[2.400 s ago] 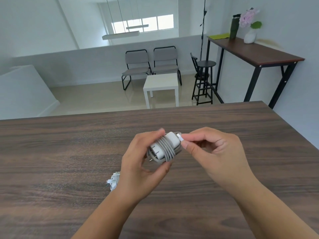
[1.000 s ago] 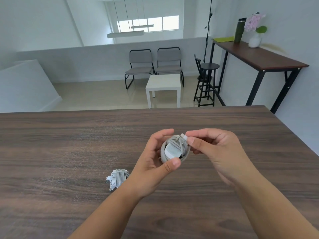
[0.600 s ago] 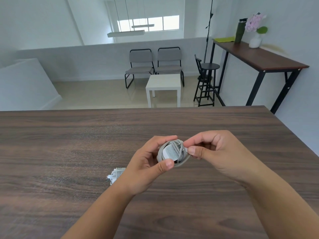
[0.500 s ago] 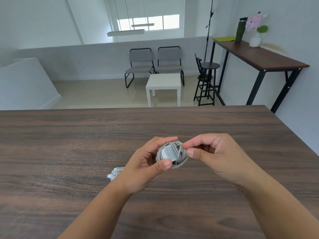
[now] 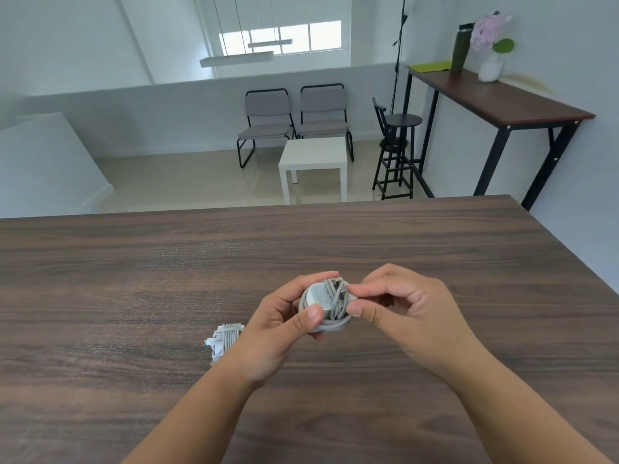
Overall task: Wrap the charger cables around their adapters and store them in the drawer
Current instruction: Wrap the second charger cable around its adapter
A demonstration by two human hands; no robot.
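A: Dark wood grain, that desk [image 5: 134, 279]; what lies on it at lower left of centre?

B: A white charger [image 5: 225, 339] with its cable already wound round it, resting on the desk and partly hidden behind the left wrist.

A: And just right of that?

B: The left hand [image 5: 284, 324] is curled round a second adapter [image 5: 318, 298], thumb across its near face, fingers behind. Grey cable [image 5: 336, 304] is looped round the adapter in several turns. All of this is held just above the desk, a little below the middle of the frame.

A: The right hand?

B: The right hand [image 5: 400, 308] pinches the loose end of the cable between thumb and forefinger, right at the adapter's right edge.

A: Which step, would you say?

B: Finishing the second wrap, I think. The end needs tucking under a turn so the coil holds. After that both chargers must go to the drawer, which is nowhere in the frame, so it has to be found first.
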